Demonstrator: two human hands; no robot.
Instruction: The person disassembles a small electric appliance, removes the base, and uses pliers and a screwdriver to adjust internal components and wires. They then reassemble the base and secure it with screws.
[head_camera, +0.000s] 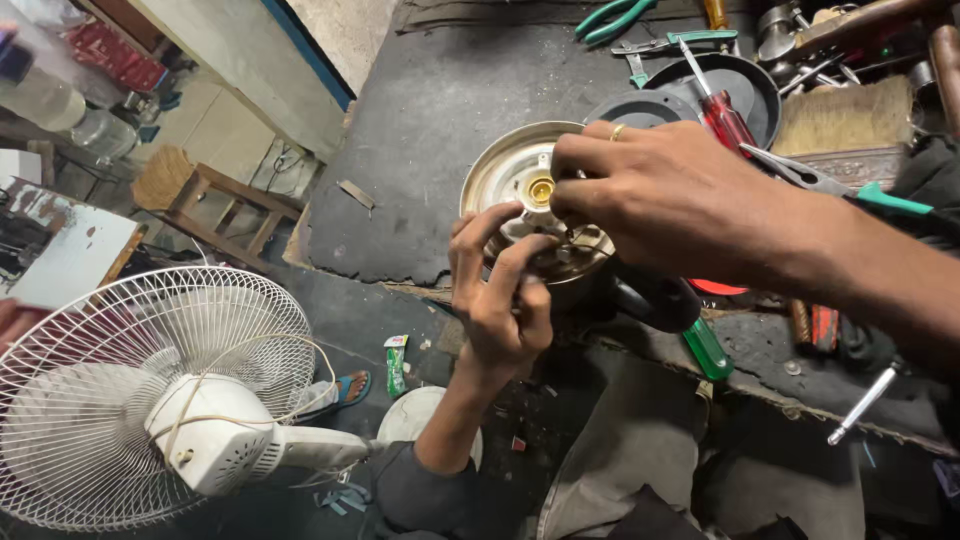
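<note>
A round silver metal motor housing (505, 170) with a brass hub at its middle is held up at the edge of a dark workbench (440, 110). My left hand (497, 290) grips its lower rim from below, fingers curled over the edge. My right hand (660, 195), a ring on one finger, reaches in from the right and pinches the housing near the brass hub, covering its right half.
A white pedestal fan (150, 400) lies on the floor at lower left. On the bench behind sit a red-handled screwdriver (725, 115), green-handled pliers (615, 15), a black round pan (745, 85) and a brush. A green-handled screwdriver (705, 345) lies at the bench edge.
</note>
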